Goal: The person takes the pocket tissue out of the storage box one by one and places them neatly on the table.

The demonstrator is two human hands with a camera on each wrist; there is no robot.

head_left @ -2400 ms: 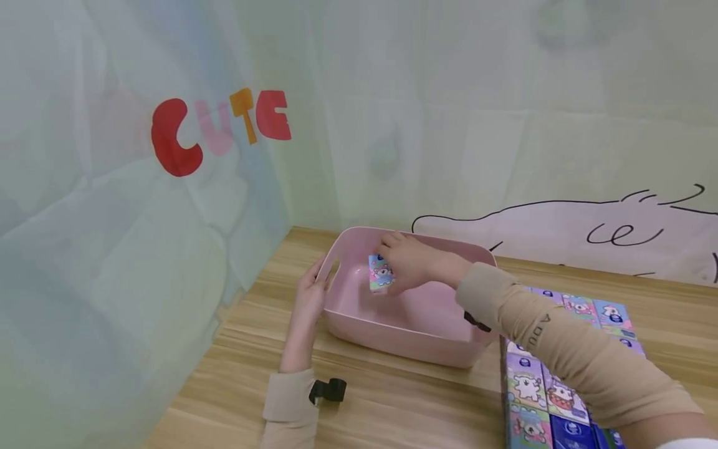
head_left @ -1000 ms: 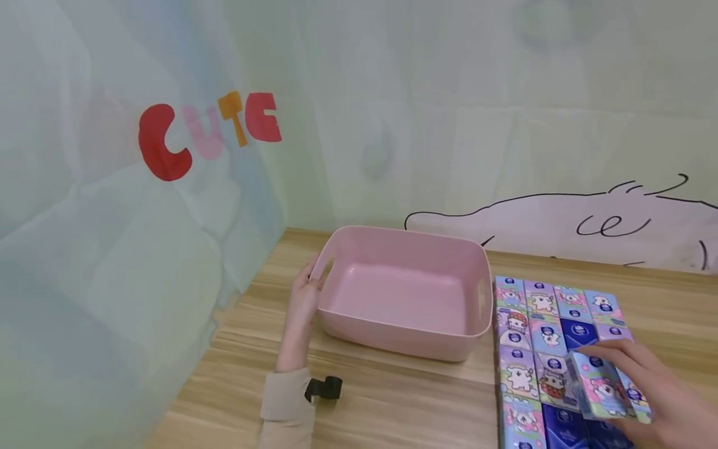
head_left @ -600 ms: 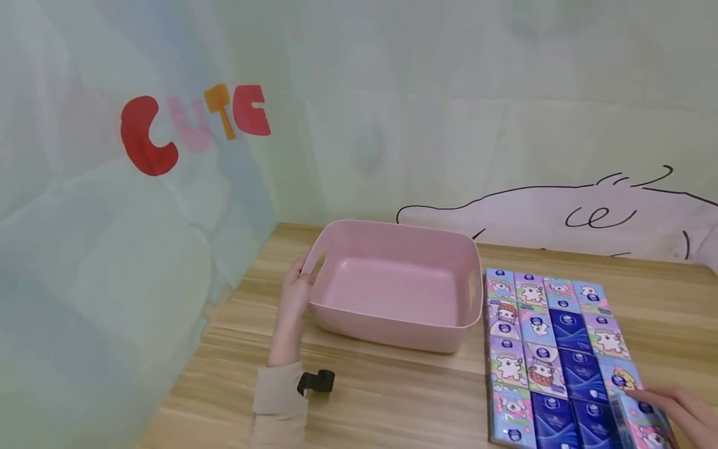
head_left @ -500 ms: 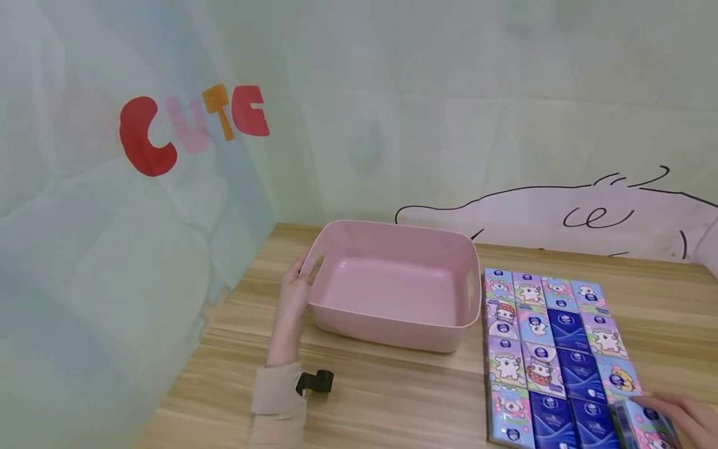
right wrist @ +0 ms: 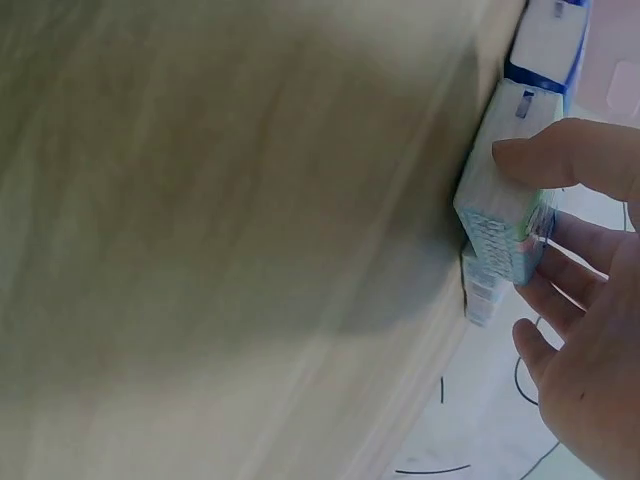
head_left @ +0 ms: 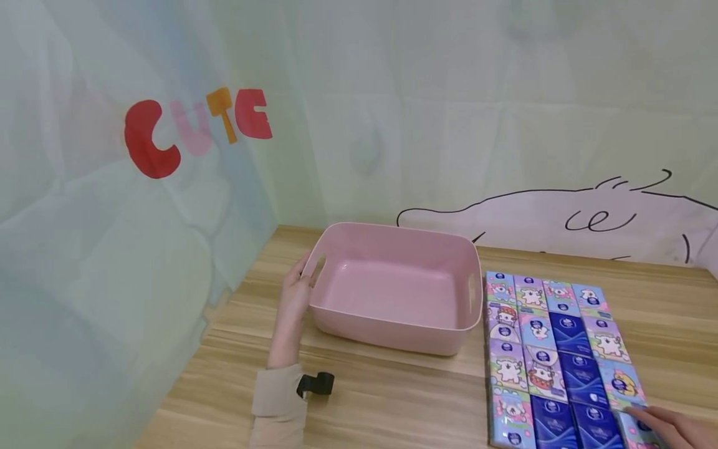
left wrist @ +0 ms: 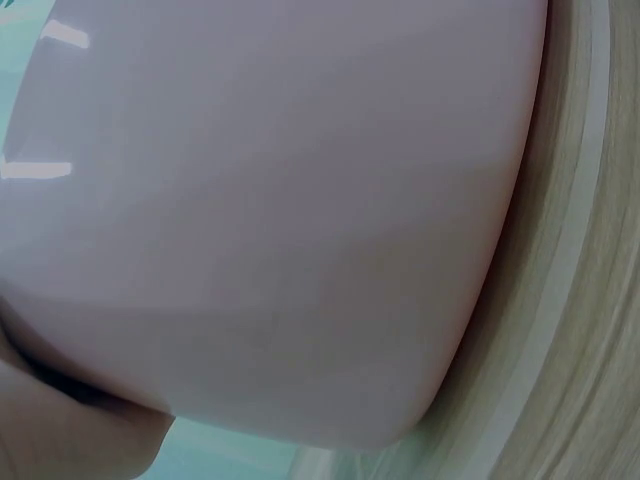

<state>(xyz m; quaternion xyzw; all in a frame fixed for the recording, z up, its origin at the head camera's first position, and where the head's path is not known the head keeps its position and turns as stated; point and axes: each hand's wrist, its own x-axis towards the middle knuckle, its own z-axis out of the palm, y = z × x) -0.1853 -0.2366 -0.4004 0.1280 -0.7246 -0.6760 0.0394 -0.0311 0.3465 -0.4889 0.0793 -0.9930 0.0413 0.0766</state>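
Observation:
My left hand grips the pink plastic basket by the handle at its left end. Up close in the left wrist view, the basket's outer wall fills most of the picture. At the lower right, my right hand holds a pocket tissue pack at the near right corner of a block of packs. In the right wrist view the thumb of the right hand lies on the near side of this pack, the other fingers around its far side. The head view cuts off part of that hand.
Rows of tissue packs, cartoon-printed and dark blue, lie edge to edge right of the basket. All stand on a wooden table. A printed cloth backdrop borders it behind and at left.
My right hand has brought the tissue pack out of the basket to the block's near right corner and lowered it there, where it tilted before. The left hand keeps its grip.

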